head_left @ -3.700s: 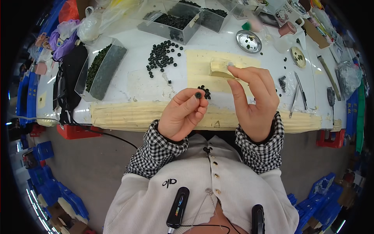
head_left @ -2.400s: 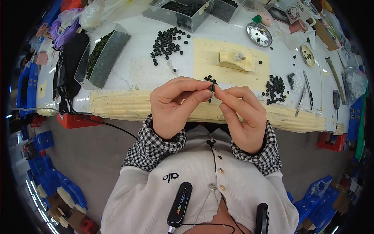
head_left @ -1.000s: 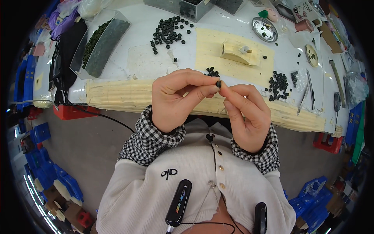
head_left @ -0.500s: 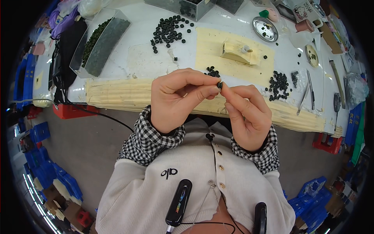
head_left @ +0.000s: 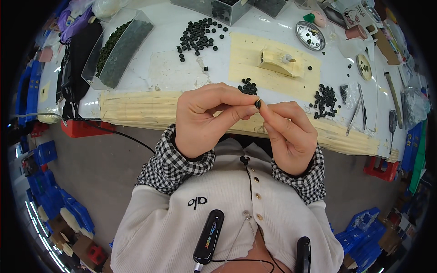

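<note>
Over the table's front edge, my left hand (head_left: 202, 120) pinches a small black round part (head_left: 258, 104) between thumb and forefinger. Its rim faces me. Against its other side presses the forefinger tip of my right hand (head_left: 291, 132); that hand's other fingers are curled in, with the thumb lower down. Just beyond my fingertips lies a small heap of black parts (head_left: 248, 86). A larger scatter of black round parts (head_left: 198, 38) spreads farther back, and another pile (head_left: 325, 101) sits to the right of my right hand.
A pale wooden block with a small peg (head_left: 282, 63) stands on a yellow sheet (head_left: 241, 50). At left is a clear bin (head_left: 123, 57) holding green bits. Tweezers (head_left: 355, 116) and a screwdriver (head_left: 392, 125) lie at right, below a round metal dish (head_left: 310, 35).
Both hands have dipped slightly toward me with the black part between them. The part shows a little more of its side. The grip looks much the same.
</note>
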